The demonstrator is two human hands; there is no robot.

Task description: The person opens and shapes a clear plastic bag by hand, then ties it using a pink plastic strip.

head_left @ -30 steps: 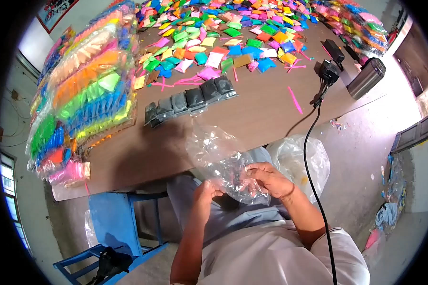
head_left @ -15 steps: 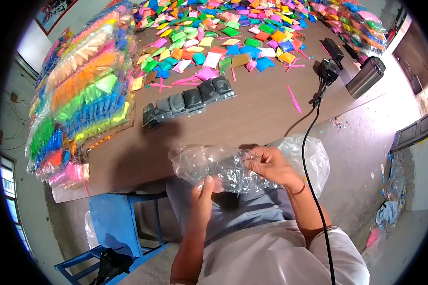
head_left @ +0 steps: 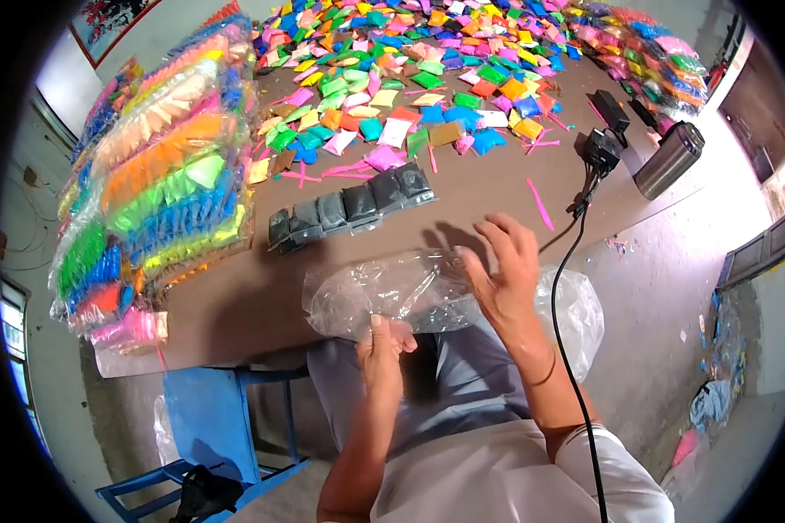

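Across the middle of the frame, a brown table [head_left: 488,192], with its near edge slanting up from lower left to right. Along the left side, a tall heap of clear packs [head_left: 170,157] full of orange, green, blue and yellow sachets. Scattered over the upper middle, many small coloured packets [head_left: 395,131], loose and overlapping. At upper right, another heap of filled packs [head_left: 645,52]. At lower left, a blue chair [head_left: 205,414], with a black item [head_left: 205,492] on it.

At centre, partly over the near table edge, a clear plastic bag [head_left: 388,292], lying crosswise and crinkled. Right of it, below the table edge, a whitish translucent bag [head_left: 576,318]. Just beyond the clear plastic bag, a row of black packets [head_left: 359,202], side by side at a slant.

At the bag's near edge, left hand [head_left: 385,340] pinching the film between thumb and fingers. Near the bag's right end, right hand [head_left: 504,266] open, with fingers spread; contact with the bag impossible to tell. At right on the table, a tilted-looking steel flask [head_left: 672,161]. Left of it, a black adapter [head_left: 611,111] and plug [head_left: 602,150], with a black cable [head_left: 582,401] running down past the right forearm. Between plug and packets, a slim pink strip [head_left: 539,204].
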